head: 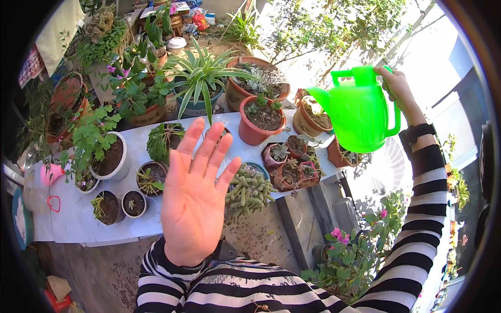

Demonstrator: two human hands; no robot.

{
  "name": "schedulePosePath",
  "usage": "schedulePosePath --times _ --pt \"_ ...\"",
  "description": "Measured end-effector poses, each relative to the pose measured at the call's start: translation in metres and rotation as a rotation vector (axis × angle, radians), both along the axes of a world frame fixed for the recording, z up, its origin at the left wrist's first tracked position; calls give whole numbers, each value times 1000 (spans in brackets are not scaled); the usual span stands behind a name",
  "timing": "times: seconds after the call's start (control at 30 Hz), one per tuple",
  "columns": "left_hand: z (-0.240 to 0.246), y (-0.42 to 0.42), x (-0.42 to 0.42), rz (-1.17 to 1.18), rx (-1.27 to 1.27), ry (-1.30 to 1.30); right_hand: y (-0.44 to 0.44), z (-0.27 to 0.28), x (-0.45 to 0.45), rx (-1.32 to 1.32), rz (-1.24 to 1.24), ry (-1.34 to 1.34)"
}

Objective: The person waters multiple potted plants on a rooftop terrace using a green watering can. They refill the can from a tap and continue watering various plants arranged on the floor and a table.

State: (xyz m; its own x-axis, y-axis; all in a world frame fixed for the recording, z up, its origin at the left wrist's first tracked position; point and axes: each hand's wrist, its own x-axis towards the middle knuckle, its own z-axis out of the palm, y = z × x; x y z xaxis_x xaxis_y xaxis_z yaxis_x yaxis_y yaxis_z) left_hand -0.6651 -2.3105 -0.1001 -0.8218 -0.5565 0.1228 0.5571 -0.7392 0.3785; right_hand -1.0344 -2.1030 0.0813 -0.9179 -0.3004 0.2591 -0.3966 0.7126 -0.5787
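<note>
My left hand (195, 195) is raised palm up in front of my body, fingers apart, holding nothing; it hides part of the white table (78, 231) behind it. At the upper right my right hand (397, 84) grips the top of a bright green plastic watering can (356, 113). The can's spout points left, above a terracotta pot (313, 117) with a small plant. A red-brown plastic pot (261, 121) with small green leaves stands left of the can. Beside my left hand hangs a trailing succulent (248, 191) in a blue-rimmed pot.
Small succulents stand in a tray (291, 164) at the table's right end. A white pot (117, 156) with a leafy plant stands at the left. Behind the table are a spider plant (201, 74) and a wide clay pot (235, 90). Pink-flowered plants (348, 254) grow at the lower right.
</note>
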Motion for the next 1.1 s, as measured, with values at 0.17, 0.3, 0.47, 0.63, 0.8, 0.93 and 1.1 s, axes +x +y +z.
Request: schedulePosePath --times 0.17,0.3,0.47,0.63,0.8,0.93,1.1 --pt "-6 -57 64 463 52 117 -23 -14 -23 -22 -22 30" --pt "-17 -84 100 724 9 -58 -26 -12 -33 -101 -19 34" --pt "-39 -99 131 796 72 -180 -34 -4 -19 -18 -30 28" --pt "-51 -110 150 823 90 -223 -46 3 15 73 77 2" --pt "-55 -116 156 824 39 -214 -71 7 39 31 221 -7" --pt "-59 -118 154 777 52 -188 -93 8 50 -14 259 12" --pt "-66 -124 159 739 50 -203 -113 8 59 2 205 2"
